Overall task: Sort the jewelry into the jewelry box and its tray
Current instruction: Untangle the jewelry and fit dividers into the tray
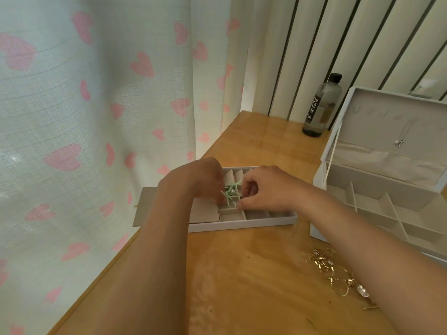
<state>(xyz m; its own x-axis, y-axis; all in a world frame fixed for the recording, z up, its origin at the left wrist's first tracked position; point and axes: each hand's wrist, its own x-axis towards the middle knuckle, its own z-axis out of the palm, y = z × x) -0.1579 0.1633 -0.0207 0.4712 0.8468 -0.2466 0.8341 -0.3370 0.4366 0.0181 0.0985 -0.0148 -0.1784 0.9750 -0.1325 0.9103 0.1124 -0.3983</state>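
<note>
Between our hands, above the tray (242,224) compartments, sits the green pearl piece (232,192). Our left hand (205,180) and right hand (266,189) both pinch it, probably to tuck its splayed leaves into one cell. Right of the grip, gold jewelry (336,272) waits by the jewelry box (377,189).

Green pearl piece (231,192) over grey tray (242,223); box (377,189) open; gold jewelry (336,272) seemingly tangled.

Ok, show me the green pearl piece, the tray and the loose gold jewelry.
green pearl piece (231,191): head view, on the pearl at its centre.
tray (242,224): head view, on its front outer wall.
loose gold jewelry (333,276): head view, on the middle of the tangle.
</note>
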